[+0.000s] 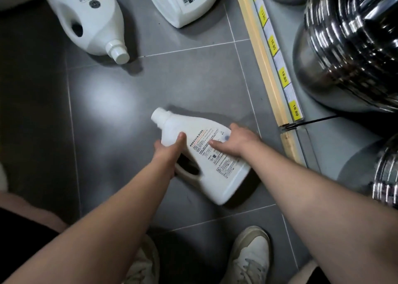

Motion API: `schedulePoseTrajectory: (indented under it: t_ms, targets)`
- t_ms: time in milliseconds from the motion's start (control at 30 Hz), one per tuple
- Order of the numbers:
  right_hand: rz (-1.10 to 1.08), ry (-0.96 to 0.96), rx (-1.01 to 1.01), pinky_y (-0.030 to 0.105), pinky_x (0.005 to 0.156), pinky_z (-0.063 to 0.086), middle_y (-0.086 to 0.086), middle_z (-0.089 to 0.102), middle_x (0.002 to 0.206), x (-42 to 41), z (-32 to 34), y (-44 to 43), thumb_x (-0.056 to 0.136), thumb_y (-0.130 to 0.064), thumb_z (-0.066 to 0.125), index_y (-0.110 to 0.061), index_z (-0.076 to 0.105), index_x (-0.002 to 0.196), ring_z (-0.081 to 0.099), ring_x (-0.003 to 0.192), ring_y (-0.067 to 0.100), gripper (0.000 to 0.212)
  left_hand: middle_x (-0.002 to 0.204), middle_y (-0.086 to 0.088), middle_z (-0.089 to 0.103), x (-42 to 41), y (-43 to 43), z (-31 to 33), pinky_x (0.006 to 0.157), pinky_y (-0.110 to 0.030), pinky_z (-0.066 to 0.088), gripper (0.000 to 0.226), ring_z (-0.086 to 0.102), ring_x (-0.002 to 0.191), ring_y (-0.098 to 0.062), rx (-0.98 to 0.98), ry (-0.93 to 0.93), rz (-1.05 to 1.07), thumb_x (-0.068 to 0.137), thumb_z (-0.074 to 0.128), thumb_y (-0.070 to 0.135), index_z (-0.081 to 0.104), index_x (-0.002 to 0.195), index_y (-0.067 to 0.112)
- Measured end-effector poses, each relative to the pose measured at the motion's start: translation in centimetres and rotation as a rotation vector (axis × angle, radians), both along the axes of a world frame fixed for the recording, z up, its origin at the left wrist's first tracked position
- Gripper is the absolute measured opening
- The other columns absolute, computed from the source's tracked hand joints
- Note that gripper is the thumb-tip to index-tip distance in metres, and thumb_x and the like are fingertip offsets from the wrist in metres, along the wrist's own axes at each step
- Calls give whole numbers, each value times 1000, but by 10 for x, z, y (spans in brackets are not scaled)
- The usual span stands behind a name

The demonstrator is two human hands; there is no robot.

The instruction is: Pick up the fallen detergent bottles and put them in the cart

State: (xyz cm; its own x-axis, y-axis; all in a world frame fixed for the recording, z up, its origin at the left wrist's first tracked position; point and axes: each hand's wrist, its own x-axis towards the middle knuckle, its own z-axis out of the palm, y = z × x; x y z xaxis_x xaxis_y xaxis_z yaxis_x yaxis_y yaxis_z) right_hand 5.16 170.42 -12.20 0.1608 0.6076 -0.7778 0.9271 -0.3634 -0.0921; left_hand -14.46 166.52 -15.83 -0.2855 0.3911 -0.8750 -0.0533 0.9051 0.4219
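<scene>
Gripping the nearest of three white plastic detergent bottles (215,176) (86,14) (183,1) on the grey tiled floor (107,100), the left hand (170,152) curls fingers round its handle (183,173), the right hand (234,141) lays straight fingers (215,143) on its label (213,156); yellow shelf tags (283,77) read 15.80, 18.80, 19.80.

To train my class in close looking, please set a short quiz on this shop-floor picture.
1. How many white bottles are in view?
2. True or false: the left hand and the right hand both touch the near bottle.
3. The price tags on the shelf are: A red, B yellow, C green.
Key: 1 three; 2 true; 3 B.
</scene>
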Motion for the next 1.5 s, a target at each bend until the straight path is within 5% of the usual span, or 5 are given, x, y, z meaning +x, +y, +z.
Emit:
schedulePoseTrajectory:
  t_ms: [167, 433, 733, 1167, 1500]
  targets:
    - [-177, 151, -203, 38, 102, 54, 11, 67, 138, -3, -5, -37, 77, -84, 65, -11, 59, 141, 66, 124, 33, 97, 118, -3, 77, -29, 45, -8, 96, -51, 60, 98, 76, 104, -28, 106, -10, -361, 48, 95, 69, 66, 128, 20]
    - [-647, 524, -140, 43, 97, 40, 1, 57, 151, -19, -26, -24, 77, -78, 70, -22, 34, 158, 56, 134, 28, 104, 119, -4, 73, -35, 23, -2, 97, -48, 58, 98, 72, 107, -27, 157, 13, -397, 53, 87, 74, 61, 130, 20]
    - [-796, 702, 112, 27, 80, 55, 4, 72, 118, -27, -22, -27, 87, -42, 82, -13, 58, 131, 70, 94, 18, 58, 110, -6, 74, -42, 32, 10, 66, -28, 52, 65, 69, 84, -12, 205, -53, -283, 78, 90, 42, 62, 130, 15]
    - [-440, 800, 498, 32, 105, 51, -17, 67, 113, -13, 32, 32, 67, -38, 97, -37, 55, 139, 64, 114, 12, 83, 124, -6, 72, -66, 69, 77, 104, -40, 57, 96, 70, 120, -20, 700, -3, -330, 61, 99, 29, 48, 143, 28]
    - [-31, 762, 387, 27, 110, 46, -18, 64, 131, -2, 35, 2, 49, -30, 106, -43, 52, 135, 58, 126, 9, 103, 129, 28, 62, -82, 19, 88, 96, -4, 44, 98, 56, 115, 20, 751, 107, -722, 62, 99, 6, 47, 142, 31]
